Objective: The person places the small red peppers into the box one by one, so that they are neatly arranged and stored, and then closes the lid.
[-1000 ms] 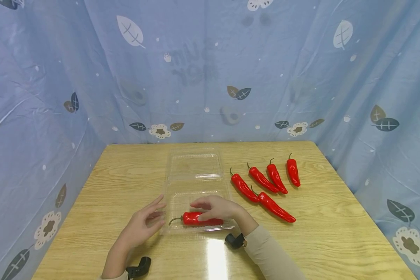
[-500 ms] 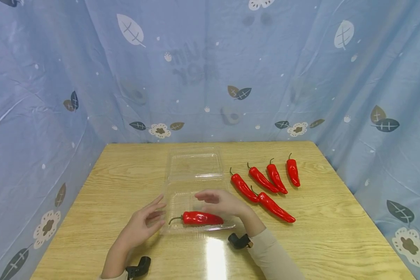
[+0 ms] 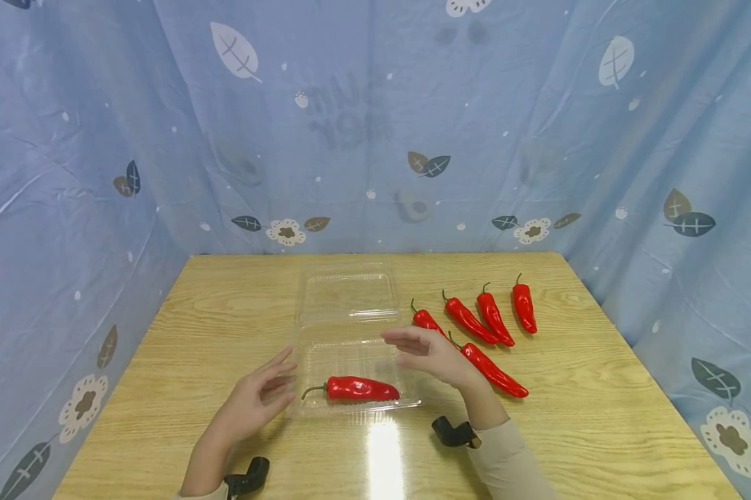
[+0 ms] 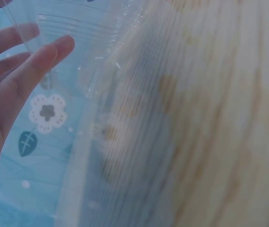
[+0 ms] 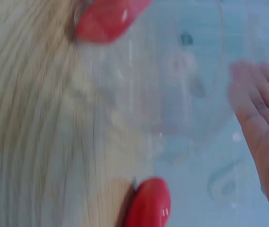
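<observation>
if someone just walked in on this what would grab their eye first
Probably the glossy red pepper lying alone in the near half of the open clear box. Next might come the five other red peppers on the table to the box's right, then the blue curtain with leaf and flower prints behind the table.

From my remote seat I find only faint, blurred letters (image 3: pixel 342 110) on the blue curtain (image 3: pixel 325 42), in two rows above the middle of the table's (image 3: pixel 237 298) far edge. A U-like shape shows in the upper row; I cannot read a whole word.
</observation>
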The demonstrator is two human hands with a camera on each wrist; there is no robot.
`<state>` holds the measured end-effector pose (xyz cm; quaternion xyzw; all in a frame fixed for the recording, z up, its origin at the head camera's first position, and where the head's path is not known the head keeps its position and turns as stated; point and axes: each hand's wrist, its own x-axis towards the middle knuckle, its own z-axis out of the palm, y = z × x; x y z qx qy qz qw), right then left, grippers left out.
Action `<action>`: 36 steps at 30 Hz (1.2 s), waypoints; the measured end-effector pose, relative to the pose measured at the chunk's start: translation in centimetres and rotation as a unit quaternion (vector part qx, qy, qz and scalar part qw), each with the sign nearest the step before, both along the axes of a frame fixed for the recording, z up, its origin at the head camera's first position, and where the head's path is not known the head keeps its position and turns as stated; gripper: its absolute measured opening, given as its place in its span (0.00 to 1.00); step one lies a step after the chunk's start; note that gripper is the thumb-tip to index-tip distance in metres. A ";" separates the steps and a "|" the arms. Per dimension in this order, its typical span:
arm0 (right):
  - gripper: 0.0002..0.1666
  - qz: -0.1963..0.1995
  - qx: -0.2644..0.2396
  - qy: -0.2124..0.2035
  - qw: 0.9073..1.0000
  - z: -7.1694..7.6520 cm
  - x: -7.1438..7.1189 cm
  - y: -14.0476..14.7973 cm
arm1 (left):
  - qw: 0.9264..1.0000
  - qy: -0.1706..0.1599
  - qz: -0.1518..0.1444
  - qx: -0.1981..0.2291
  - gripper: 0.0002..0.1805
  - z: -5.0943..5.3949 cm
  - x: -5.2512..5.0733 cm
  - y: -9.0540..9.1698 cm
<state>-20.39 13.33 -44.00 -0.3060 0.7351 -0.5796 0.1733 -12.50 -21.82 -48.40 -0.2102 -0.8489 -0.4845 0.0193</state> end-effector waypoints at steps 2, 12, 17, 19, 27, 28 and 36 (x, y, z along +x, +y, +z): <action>0.25 -0.011 -0.011 0.003 1.000 0.0 0.1 0.9 | 1.000 0.000 -0.001 0.000 0.27 0.1 0.0 0.0; 0.26 -0.089 -0.026 0.019 0.996 -0.4 1.0 6.2 | 1.000 -0.001 -0.004 -0.002 0.28 -0.1 0.1 0.1; 0.26 -0.128 -0.025 0.038 0.991 -0.9 1.6 8.6 | 1.000 0.005 -0.003 -0.006 0.27 -0.2 0.1 0.0; 0.26 -0.141 -0.028 0.037 0.989 -1.1 1.8 9.3 | 1.000 0.003 -0.001 -0.007 0.27 -0.1 0.1 0.0; 0.27 -0.194 -0.036 0.028 0.980 -1.8 2.6 12.0 | 1.000 -0.001 0.003 -0.010 0.27 -0.1 0.2 -0.1; 0.27 -0.203 -0.034 0.030 0.978 -1.9 2.7 12.4 | 1.000 0.000 0.002 -0.010 0.27 -0.1 0.2 -0.1; 0.27 -0.246 -0.043 0.021 0.968 -2.7 3.5 14.3 | 1.000 -0.001 0.004 -0.011 0.28 0.2 0.2 0.1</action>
